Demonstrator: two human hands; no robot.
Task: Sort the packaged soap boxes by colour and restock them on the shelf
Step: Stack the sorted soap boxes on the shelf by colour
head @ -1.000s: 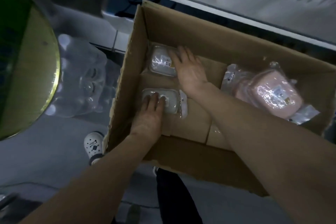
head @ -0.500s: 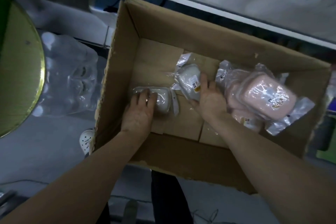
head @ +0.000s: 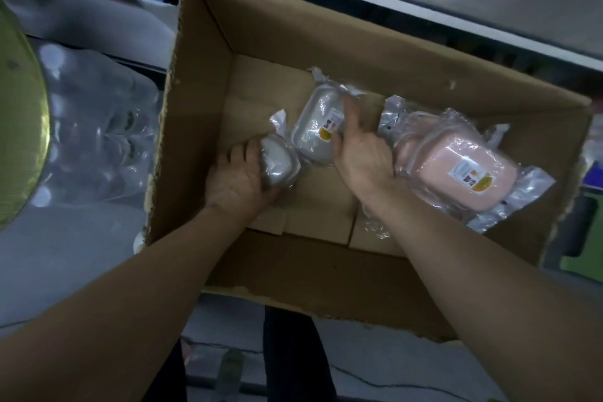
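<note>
Left hand: gripping a small grey soap pack.
Right hand: clutching the bigger grey pack.
Pink packs: right side of the carton.

open cardboard box, torn rim; pink wrapped soap boxes piled on its floor at right; two grey soap boxes mid-box.

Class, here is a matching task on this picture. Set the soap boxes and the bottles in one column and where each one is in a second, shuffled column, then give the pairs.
Column 1:
A pink soap box
B labelled grey box
C plain grey box
D bottle pack

Column 2:
1 held by the left hand
2 outside the carton
3 held by the right hand
4 at the carton's right side

Pairs: A-4, B-3, C-1, D-2
</note>
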